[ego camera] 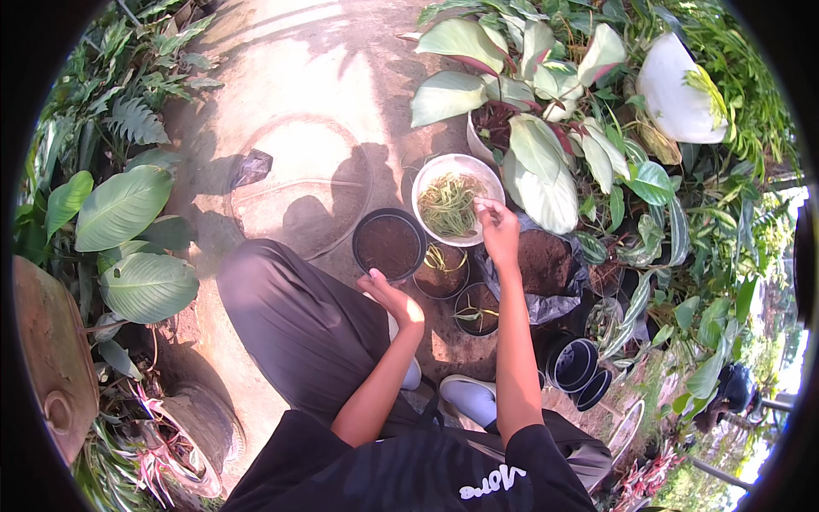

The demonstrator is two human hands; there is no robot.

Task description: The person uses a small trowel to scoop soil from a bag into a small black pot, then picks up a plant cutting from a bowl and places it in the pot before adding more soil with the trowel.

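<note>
My left hand [391, 297] is at the near rim of a black plastic pot [389, 246] filled with dark soil, its thumb against the rim. At the right inside edge of a white bowl [425, 171] my right hand [498, 224] has its thumb and fingertips together; whether they pinch anything is too small to tell. Thin green plant cuttings [453, 203] lie heaped in that bowl. Just below it stand two smaller black pots of soil, one with a yellowish sprig [437, 257], the other with a small green cutting [475, 315].
An open black plastic bag of soil [544, 261] lies right of my right wrist. Empty black pots [571, 362] are stacked at lower right. A large potted plant with broad pale leaves [536, 147] crowds the bowl. A crumpled dark plastic piece [254, 168] lies on the concrete floor.
</note>
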